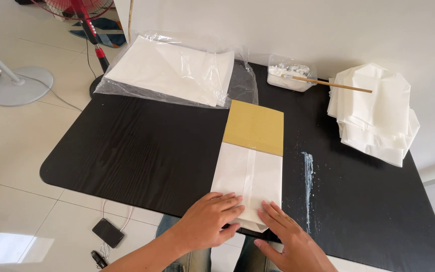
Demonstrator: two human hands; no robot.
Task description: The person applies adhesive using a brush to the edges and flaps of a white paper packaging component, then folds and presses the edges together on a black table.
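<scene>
White folded paper wrapped lengthwise around a flat mustard-yellow cardboard board (247,179) lies near the front edge of the black wood-grain table (127,146), in the middle of it. Its long axis runs from the person straight away toward the wall; the bare yellow end (254,126) points away, and the white end points back at the person. A seam runs down the middle of the white paper, so the side folds appear to be made already, and the near end looks turned over under the hands, with a small folded corner showing at the table edge. Judging by that, the bottom fold is being pressed and the board is not yet out. The left hand (211,217) lies flat, fingers stretched, on the near left corner of the paper; the right hand (288,236) lies flat and open beside it on the near right corner, gripping nothing. A streak of white paste (307,174) marks the table just right of the paper.
</scene>
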